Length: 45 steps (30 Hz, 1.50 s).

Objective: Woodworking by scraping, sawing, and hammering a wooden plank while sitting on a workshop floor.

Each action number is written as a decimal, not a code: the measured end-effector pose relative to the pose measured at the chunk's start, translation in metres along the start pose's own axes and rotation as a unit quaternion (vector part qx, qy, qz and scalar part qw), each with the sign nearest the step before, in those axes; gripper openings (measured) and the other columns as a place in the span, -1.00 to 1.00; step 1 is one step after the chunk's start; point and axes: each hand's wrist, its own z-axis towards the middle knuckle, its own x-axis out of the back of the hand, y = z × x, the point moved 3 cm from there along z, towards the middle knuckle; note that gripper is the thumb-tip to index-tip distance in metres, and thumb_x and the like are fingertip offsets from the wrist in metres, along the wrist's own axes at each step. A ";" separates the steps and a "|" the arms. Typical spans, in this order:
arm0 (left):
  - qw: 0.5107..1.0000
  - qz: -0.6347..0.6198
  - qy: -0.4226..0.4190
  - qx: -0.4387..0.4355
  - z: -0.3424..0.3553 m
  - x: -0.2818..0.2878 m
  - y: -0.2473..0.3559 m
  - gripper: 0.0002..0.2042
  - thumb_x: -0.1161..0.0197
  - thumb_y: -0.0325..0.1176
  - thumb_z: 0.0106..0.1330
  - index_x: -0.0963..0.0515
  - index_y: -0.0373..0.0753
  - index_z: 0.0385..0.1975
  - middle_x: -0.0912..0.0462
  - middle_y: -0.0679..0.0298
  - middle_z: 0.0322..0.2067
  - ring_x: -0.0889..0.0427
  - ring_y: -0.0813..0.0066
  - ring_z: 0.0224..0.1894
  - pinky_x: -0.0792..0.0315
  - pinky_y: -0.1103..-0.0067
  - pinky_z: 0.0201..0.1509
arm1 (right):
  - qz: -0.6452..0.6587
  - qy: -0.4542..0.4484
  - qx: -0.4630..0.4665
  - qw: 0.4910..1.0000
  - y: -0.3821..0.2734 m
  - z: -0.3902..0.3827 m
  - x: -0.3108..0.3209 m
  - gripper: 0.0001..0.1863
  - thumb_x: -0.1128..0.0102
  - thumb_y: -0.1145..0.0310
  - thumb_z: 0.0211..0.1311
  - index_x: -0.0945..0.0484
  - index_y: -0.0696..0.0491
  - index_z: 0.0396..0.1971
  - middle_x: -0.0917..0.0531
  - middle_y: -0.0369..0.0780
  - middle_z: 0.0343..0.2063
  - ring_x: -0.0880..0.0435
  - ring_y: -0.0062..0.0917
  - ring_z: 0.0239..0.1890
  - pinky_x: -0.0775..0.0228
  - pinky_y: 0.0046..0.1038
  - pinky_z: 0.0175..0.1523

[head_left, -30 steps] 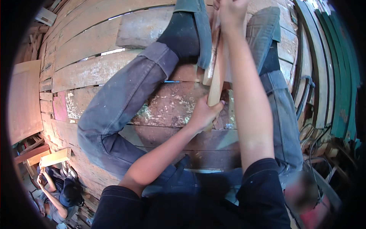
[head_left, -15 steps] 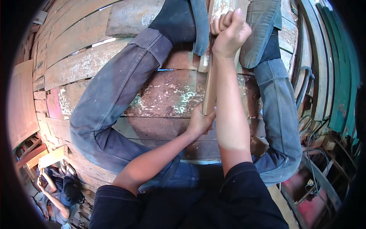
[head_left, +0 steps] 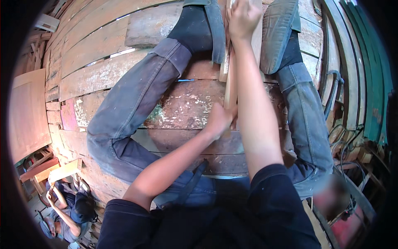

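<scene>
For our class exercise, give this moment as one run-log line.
left hand: gripping wood strip | right hand: closed, contents unclear, farther out between shoes | floor: worn planks

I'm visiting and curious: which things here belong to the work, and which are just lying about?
Seemingly in use:
wooden strip, in the left hand
boards beneath the right hand

Seemingly lying about:
pale panel, far left
green strips, far right
plank, upper left
</scene>
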 end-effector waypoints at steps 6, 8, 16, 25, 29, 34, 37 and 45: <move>0.996 -0.081 -0.025 0.043 -0.032 0.009 -0.081 -0.74 -0.20 -0.35 0.30 -0.47 -0.34 -0.60 -0.44 0.33 -0.76 -0.38 0.63 -0.79 -0.26 0.60 -0.75 | 0.193 0.018 -0.117 0.974 -0.061 -0.080 0.026 -0.46 0.19 0.26 0.45 -0.09 0.03 -0.82 -0.14 -0.41 -0.83 -0.04 -0.79 -0.77 0.18 -0.56 -0.67; 0.997 -0.056 -0.020 0.043 -0.028 0.009 -0.087 -0.74 -0.21 -0.34 0.30 -0.48 -0.34 -0.60 -0.43 0.34 -0.77 -0.38 0.62 -0.79 -0.27 0.59 -0.74 | 0.218 0.031 -0.130 0.967 -0.056 -0.076 0.027 -0.48 0.19 0.27 0.44 -0.08 0.02 -0.80 -0.11 -0.41 -0.82 0.02 -0.77 -0.76 0.20 -0.56 -0.66; 0.999 -0.048 -0.021 -0.005 0.018 -0.013 0.021 -0.85 -0.19 -0.45 0.23 -0.52 -0.37 -0.54 -0.52 0.28 -0.71 -0.44 0.60 -0.77 -0.30 0.62 -0.72 | 0.087 0.042 -0.091 0.991 0.015 0.049 -0.005 -0.59 0.08 0.38 0.30 -0.23 0.05 -0.80 -0.33 -0.30 -0.81 -0.35 -0.54 -0.69 -0.12 -0.38 -0.55; 0.999 -0.024 0.000 0.038 -0.019 0.013 -0.030 -0.75 -0.20 -0.40 0.23 -0.47 -0.32 -0.68 -0.45 0.30 -0.79 -0.43 0.59 -0.78 -0.27 0.60 -0.71 | -0.041 -0.009 -0.046 0.998 -0.040 -0.035 -0.002 -0.47 0.07 0.26 0.39 -0.09 -0.01 -0.84 -0.14 -0.44 -0.81 -0.04 -0.77 -0.75 0.16 -0.57 -0.64; 0.997 0.016 0.008 0.078 -0.035 0.021 -0.068 -0.70 -0.22 -0.39 0.24 -0.41 -0.30 -0.73 -0.42 0.31 -0.81 -0.40 0.57 -0.81 -0.26 0.60 -0.75 | 0.139 0.003 -0.129 0.982 -0.053 -0.073 0.022 -0.43 0.10 0.22 0.40 -0.23 0.10 -0.87 -0.26 -0.42 -0.86 -0.16 -0.78 -0.76 0.11 -0.56 -0.65; 0.994 -0.026 -0.010 0.103 -0.015 0.010 -0.024 -0.78 -0.19 -0.42 0.24 -0.43 -0.33 -0.64 -0.41 0.33 -0.78 -0.37 0.57 -0.83 -0.24 0.61 -0.77 | 0.145 0.008 -0.126 0.981 -0.037 -0.018 0.021 -0.50 0.14 0.29 0.39 -0.13 0.05 -0.82 -0.14 -0.40 -0.85 -0.04 -0.70 -0.80 0.12 -0.55 -0.65; 0.998 0.026 -0.035 0.037 0.013 -0.001 0.033 -0.80 -0.15 -0.39 0.27 -0.46 -0.34 -0.56 -0.41 0.33 -0.78 -0.40 0.58 -0.79 -0.26 0.60 -0.74 | 0.194 0.050 -0.114 0.973 0.044 0.046 0.010 -0.55 0.03 0.28 0.31 -0.42 0.18 -0.77 -0.33 -0.18 -0.86 -0.35 -0.52 -0.77 -0.13 -0.34 -0.60; 0.993 -0.077 -0.069 0.050 0.000 0.000 -0.007 -0.82 -0.16 -0.30 0.30 -0.50 -0.27 -0.47 -0.47 0.35 -0.67 -0.38 0.66 -0.69 -0.35 0.62 -0.59 | -0.158 0.021 0.009 0.987 -0.004 0.045 -0.002 -0.52 0.05 0.23 0.26 -0.32 0.31 -0.73 -0.26 0.06 -0.80 -0.28 -0.29 -0.80 -0.12 -0.24 -0.56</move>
